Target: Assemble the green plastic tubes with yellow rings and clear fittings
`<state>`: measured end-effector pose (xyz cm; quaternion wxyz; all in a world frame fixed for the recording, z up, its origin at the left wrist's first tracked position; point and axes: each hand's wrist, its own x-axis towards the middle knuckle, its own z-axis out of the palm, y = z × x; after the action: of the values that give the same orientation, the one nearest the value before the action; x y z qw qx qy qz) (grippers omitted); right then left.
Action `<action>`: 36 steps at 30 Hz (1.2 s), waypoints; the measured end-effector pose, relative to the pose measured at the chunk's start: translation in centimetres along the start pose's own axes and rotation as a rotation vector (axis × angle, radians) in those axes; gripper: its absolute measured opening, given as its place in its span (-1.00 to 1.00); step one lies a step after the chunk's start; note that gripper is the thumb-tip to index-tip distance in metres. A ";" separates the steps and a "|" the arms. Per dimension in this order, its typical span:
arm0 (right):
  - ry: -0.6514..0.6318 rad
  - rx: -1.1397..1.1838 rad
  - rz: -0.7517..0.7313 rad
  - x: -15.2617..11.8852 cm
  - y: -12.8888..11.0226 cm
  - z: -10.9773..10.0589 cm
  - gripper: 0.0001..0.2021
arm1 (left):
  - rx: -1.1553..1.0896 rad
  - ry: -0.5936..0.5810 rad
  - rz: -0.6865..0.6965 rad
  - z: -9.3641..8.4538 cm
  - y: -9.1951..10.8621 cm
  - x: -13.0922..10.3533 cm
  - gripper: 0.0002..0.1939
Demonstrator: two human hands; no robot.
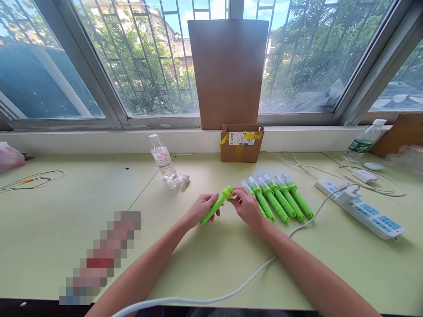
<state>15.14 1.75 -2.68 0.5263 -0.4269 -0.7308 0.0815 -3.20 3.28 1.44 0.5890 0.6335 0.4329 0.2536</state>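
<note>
A green tube with a threaded, yellowish top [217, 207] lies slanted in my left hand [204, 208], whose fingers wrap round its middle. My right hand [246, 205] touches the tube's upper end with thumb and fingertips pinched together; whatever may be between them is too small to make out. Right beside my right hand lie several green tubes with clear caps [279, 198], side by side on the table. Part of the nearest ones is hidden behind that hand. Clear plastic caps [179, 181] lie further back, left of my hands.
A water bottle [163, 157] stands behind the clear caps. A small cardboard box [239, 152] is at the back. On the right are a power strip [360, 209] and another bottle [364, 141]. A white cable [244, 284] crosses the table under my right forearm.
</note>
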 end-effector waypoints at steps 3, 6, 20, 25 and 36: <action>0.004 -0.048 -0.011 -0.1 0.5 0.2 -0.97 | 0.197 0.081 0.085 0.6 -0.3 0.0 -0.55; 0.009 -0.076 -0.020 -0.1 0.6 0.2 -0.97 | 0.354 0.198 0.195 1.0 -0.9 0.2 -0.63; 0.009 0.042 0.058 0.4 -0.5 -0.2 -0.97 | 0.583 0.383 0.313 0.9 -0.8 0.0 -0.59; 0.005 0.086 0.081 0.4 -0.6 -0.2 -0.96 | 0.316 0.217 0.227 0.9 -0.5 -0.1 -0.54; 0.017 0.125 0.088 0.7 -1.3 -0.4 -0.92 | -0.132 -0.010 0.032 0.8 0.1 -0.2 -0.49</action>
<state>14.75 1.31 -1.33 0.5540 -0.4257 -0.7003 0.1466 -2.64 2.71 1.40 0.6276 0.6013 0.4022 0.2877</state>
